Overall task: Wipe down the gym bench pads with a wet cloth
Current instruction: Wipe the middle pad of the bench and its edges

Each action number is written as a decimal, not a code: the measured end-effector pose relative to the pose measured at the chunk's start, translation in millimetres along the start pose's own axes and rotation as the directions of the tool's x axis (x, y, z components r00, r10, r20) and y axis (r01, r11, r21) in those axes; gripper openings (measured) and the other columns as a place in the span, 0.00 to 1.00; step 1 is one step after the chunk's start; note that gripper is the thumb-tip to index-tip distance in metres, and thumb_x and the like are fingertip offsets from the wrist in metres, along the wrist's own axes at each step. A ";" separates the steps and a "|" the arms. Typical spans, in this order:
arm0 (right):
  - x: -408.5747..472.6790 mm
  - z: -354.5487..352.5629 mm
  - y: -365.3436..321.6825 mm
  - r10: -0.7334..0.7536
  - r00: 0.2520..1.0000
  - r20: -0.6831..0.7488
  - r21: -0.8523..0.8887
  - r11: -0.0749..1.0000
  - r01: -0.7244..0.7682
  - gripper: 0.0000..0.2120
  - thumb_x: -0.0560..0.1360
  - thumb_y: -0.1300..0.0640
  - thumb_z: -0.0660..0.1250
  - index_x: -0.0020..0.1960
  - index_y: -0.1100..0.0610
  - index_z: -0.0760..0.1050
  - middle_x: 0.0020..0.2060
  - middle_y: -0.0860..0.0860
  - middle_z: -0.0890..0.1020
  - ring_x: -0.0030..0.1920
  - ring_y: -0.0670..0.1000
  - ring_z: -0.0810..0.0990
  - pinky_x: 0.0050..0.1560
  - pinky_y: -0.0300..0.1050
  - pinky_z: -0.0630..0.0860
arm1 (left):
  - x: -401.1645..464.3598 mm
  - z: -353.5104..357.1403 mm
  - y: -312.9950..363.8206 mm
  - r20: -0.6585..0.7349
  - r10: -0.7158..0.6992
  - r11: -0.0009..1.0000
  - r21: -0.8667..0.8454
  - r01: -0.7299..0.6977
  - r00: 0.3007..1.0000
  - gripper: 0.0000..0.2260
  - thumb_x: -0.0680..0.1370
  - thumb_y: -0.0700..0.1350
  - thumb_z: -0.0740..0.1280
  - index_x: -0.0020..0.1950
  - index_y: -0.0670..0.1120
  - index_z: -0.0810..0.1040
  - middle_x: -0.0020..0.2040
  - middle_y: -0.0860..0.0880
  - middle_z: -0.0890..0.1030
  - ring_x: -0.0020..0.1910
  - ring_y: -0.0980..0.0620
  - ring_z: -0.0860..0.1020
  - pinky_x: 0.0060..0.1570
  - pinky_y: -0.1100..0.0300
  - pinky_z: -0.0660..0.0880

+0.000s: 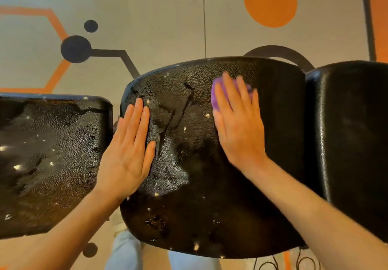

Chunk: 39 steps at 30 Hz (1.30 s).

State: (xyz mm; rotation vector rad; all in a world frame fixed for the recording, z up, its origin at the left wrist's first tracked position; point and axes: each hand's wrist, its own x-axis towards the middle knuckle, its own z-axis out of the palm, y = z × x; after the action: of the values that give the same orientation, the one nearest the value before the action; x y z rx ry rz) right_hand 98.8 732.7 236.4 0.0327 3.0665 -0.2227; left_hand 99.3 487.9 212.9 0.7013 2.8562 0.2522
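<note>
A worn black middle bench pad (210, 196) fills the centre, its cracked surface shiny with wet streaks. My right hand (237, 122) lies flat with straight fingers on a purple cloth (218, 95), pressing it onto the pad's upper right part; only the cloth's edges show around the fingers. My left hand (130, 150) rests flat and open on the pad's left edge, holding nothing. A second cracked pad (48, 160) lies to the left, and a smoother black pad (352, 127) lies to the right.
Narrow gaps separate the three pads. Beneath them is a grey floor (163, 17) with orange and dark painted shapes. A curved dark frame part (294, 56) shows behind the middle pad. My legs in light jeans (126, 253) are below the pad's near edge.
</note>
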 end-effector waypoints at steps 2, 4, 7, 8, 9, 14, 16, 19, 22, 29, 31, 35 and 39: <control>35.0 -0.2 -4.0 0.065 0.996 -0.063 0.006 0.998 -0.065 0.24 0.83 0.52 0.47 0.78 0.57 0.54 0.78 0.54 0.54 0.78 0.57 0.50 0.76 0.59 0.51 | -0.9 1.6 0.3 -0.009 0.000 1.000 -0.012 0.000 1.000 0.29 0.83 0.52 0.49 0.80 0.38 0.49 0.81 0.41 0.47 0.81 0.43 0.47 0.78 0.46 0.52; 5.9 6.0 -10.7 0.080 0.995 -0.058 0.003 0.997 -0.080 0.24 0.83 0.53 0.47 0.78 0.57 0.51 0.78 0.53 0.52 0.78 0.56 0.48 0.77 0.58 0.51 | -0.7 2.4 -0.2 -0.017 0.002 1.000 -0.014 -0.003 1.000 0.29 0.83 0.52 0.48 0.80 0.38 0.49 0.81 0.40 0.48 0.81 0.43 0.47 0.79 0.48 0.50; -105.0 5.5 -32.1 0.049 0.994 0.093 -0.030 0.998 -0.047 0.25 0.82 0.53 0.51 0.78 0.57 0.53 0.78 0.53 0.53 0.78 0.57 0.50 0.74 0.61 0.58 | -0.1 2.8 -1.7 -0.009 0.007 0.999 -0.042 -0.008 1.000 0.29 0.83 0.53 0.49 0.80 0.38 0.50 0.81 0.41 0.48 0.81 0.44 0.46 0.79 0.53 0.45; -123.5 4.3 -33.8 0.038 0.992 0.118 -0.035 0.999 -0.034 0.25 0.82 0.52 0.51 0.77 0.56 0.55 0.78 0.53 0.54 0.78 0.57 0.52 0.73 0.62 0.61 | -0.5 2.0 -1.9 -0.006 0.003 0.999 -0.052 -0.003 1.000 0.29 0.83 0.53 0.49 0.80 0.38 0.50 0.81 0.41 0.48 0.81 0.45 0.46 0.79 0.53 0.46; -120.7 5.6 -30.6 0.028 0.991 0.132 -0.022 0.999 -0.025 0.25 0.82 0.51 0.50 0.77 0.56 0.56 0.78 0.52 0.55 0.78 0.57 0.53 0.72 0.62 0.61 | -0.4 1.2 -2.1 -0.005 0.001 0.998 -0.057 -0.001 1.000 0.29 0.83 0.53 0.49 0.80 0.39 0.49 0.82 0.42 0.47 0.81 0.45 0.45 0.79 0.53 0.46; 35.0 0.8 -24.7 0.220 0.973 -0.074 -0.010 0.975 -0.222 0.25 0.83 0.51 0.44 0.78 0.57 0.52 0.78 0.55 0.54 0.78 0.57 0.50 0.77 0.58 0.51 | -0.1 -0.3 -2.9 -0.017 0.018 0.998 -0.057 -0.019 1.000 0.29 0.84 0.53 0.49 0.81 0.40 0.48 0.82 0.42 0.46 0.81 0.45 0.45 0.79 0.55 0.42; 25.1 7.6 -24.6 0.228 0.970 -0.087 -0.023 0.973 -0.231 0.25 0.83 0.51 0.44 0.79 0.57 0.49 0.78 0.54 0.51 0.78 0.57 0.48 0.77 0.57 0.50 | -0.8 1.1 -3.0 -0.020 0.022 0.998 -0.058 -0.023 1.000 0.29 0.84 0.53 0.49 0.81 0.40 0.48 0.82 0.42 0.46 0.81 0.45 0.45 0.79 0.54 0.42; -79.9 10.4 -41.8 0.144 0.987 0.066 -0.023 0.990 -0.142 0.26 0.83 0.51 0.44 0.79 0.55 0.44 0.79 0.53 0.49 0.78 0.56 0.46 0.76 0.58 0.52 | -0.7 1.2 -3.2 -0.023 0.012 0.994 -0.112 -0.015 1.000 0.29 0.83 0.53 0.49 0.81 0.41 0.48 0.82 0.43 0.46 0.81 0.47 0.44 0.79 0.54 0.44; -81.1 12.0 -23.1 0.026 0.997 0.068 -0.023 0.999 -0.024 0.26 0.82 0.51 0.46 0.78 0.53 0.45 0.78 0.52 0.50 0.78 0.56 0.49 0.75 0.59 0.52 | -1.0 -5.2 -8.2 -0.008 0.032 0.988 -0.148 -0.033 0.999 0.29 0.83 0.54 0.50 0.81 0.42 0.48 0.82 0.45 0.46 0.81 0.48 0.45 0.79 0.52 0.48; 31.8 19.6 -72.9 0.329 0.937 -0.114 0.000 0.944 -0.331 0.27 0.82 0.50 0.46 0.79 0.57 0.47 0.78 0.56 0.49 0.78 0.58 0.46 0.77 0.60 0.48 | -9.8 -19.3 -48.7 0.043 0.063 0.998 -0.024 -0.062 0.997 0.29 0.83 0.55 0.49 0.81 0.42 0.50 0.82 0.44 0.49 0.81 0.47 0.49 0.79 0.49 0.48; 19.4 24.2 -88.6 0.025 0.999 -0.032 -0.024 0.999 -0.026 0.27 0.82 0.51 0.49 0.79 0.58 0.49 0.78 0.55 0.50 0.78 0.56 0.46 0.77 0.58 0.48 | -10.7 -17.1 -49.8 0.049 0.078 0.997 0.024 -0.079 0.996 0.29 0.83 0.55 0.50 0.81 0.41 0.51 0.81 0.43 0.51 0.81 0.47 0.50 0.79 0.49 0.49; 20.6 8.6 -22.4 -0.021 0.999 -0.042 -0.082 0.996 0.017 0.26 0.83 0.54 0.50 0.78 0.57 0.50 0.78 0.54 0.52 0.78 0.56 0.49 0.77 0.58 0.50 | -10.3 -17.4 -47.1 0.042 0.078 0.996 0.031 -0.079 0.996 0.29 0.83 0.54 0.50 0.81 0.41 0.51 0.81 0.43 0.52 0.81 0.47 0.51 0.79 0.49 0.50; 25.0 4.0 -27.6 0.417 0.893 -0.169 0.044 0.908 -0.416 0.26 0.82 0.54 0.51 0.78 0.57 0.52 0.78 0.55 0.52 0.78 0.59 0.50 0.76 0.60 0.49 | -10.7 -17.3 -47.1 0.035 0.080 0.996 0.037 -0.081 0.996 0.29 0.83 0.54 0.50 0.81 0.41 0.51 0.81 0.43 0.51 0.81 0.47 0.51 0.79 0.48 0.51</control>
State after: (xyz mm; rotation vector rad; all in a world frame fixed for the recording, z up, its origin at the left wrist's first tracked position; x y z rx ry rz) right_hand 73.4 705.2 234.7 0.7417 3.1263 -0.2117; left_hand 84.1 439.6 221.3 0.8215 2.8115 0.1954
